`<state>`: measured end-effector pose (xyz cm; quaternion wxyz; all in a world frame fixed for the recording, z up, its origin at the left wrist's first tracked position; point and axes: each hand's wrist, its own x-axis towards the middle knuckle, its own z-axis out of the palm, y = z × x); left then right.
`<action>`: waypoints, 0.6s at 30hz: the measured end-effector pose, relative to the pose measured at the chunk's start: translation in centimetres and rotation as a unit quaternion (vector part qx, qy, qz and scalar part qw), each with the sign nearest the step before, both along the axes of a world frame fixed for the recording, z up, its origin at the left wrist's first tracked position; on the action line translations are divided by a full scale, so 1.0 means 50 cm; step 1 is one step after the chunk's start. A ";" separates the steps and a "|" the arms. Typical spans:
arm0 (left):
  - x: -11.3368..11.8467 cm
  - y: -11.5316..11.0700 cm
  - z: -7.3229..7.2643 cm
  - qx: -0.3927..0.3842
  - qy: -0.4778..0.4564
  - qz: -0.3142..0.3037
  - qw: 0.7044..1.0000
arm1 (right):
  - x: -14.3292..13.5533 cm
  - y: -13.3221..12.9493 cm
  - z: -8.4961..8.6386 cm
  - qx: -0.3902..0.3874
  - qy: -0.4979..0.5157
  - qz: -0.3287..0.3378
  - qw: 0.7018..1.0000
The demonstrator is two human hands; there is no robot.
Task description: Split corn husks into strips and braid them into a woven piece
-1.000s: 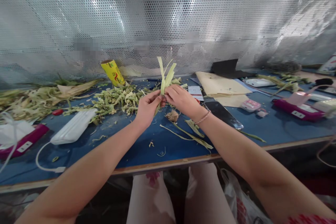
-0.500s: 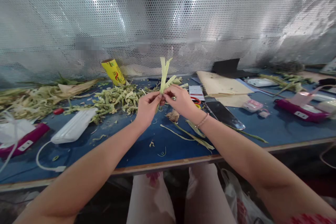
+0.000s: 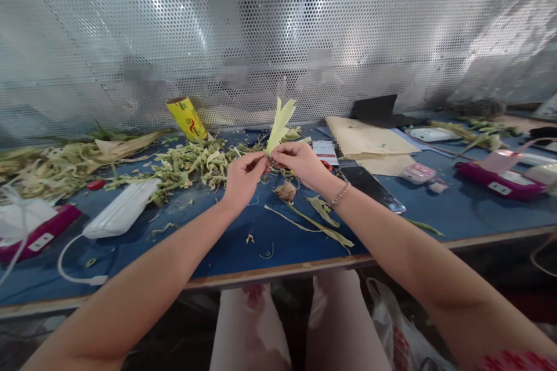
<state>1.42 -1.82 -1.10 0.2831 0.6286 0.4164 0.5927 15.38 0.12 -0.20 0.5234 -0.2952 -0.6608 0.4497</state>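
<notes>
A pale green bundle of leaf strips (image 3: 279,124) stands upright above my fingertips, its tips fanned out. My left hand (image 3: 246,178) pinches its lower end. Beside it, my right hand (image 3: 298,163) is closed on the same base, thumb and fingers together, with a bracelet on the wrist. Just below the hands lies a brown dried clump (image 3: 285,191), and long thin strips (image 3: 324,229) stretch to the right of it. A heap of green peelings (image 3: 195,163) is behind and left of my left hand.
On the blue table (image 3: 243,258) are a yellow tube (image 3: 188,119), a white power bank (image 3: 122,208), a phone (image 3: 371,188), brown paper (image 3: 369,138) and purple boxes (image 3: 500,181). A perforated metal panel (image 3: 278,23) rises behind. Scissors lie partly hidden behind my right hand.
The bundle's upper strips have shifted to the right and lie closer together, tilted rightward. My right hand has turned slightly. Both hands keep their pinch.
</notes>
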 end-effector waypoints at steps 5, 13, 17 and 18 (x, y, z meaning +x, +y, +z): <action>0.001 -0.004 0.002 0.008 0.020 0.004 1.000 | 0.004 -0.001 0.000 -0.002 -0.023 -0.008 1.000; 0.001 -0.003 -0.001 0.016 0.042 0.011 0.999 | 0.008 0.002 -0.001 -0.005 -0.036 -0.011 0.999; 0.005 -0.003 0.000 0.007 0.042 0.006 0.999 | 0.008 0.006 -0.004 -0.026 -0.019 -0.004 0.999; 0.006 -0.003 0.000 0.005 0.039 0.006 0.999 | 0.007 0.006 -0.004 -0.032 -0.014 0.001 0.999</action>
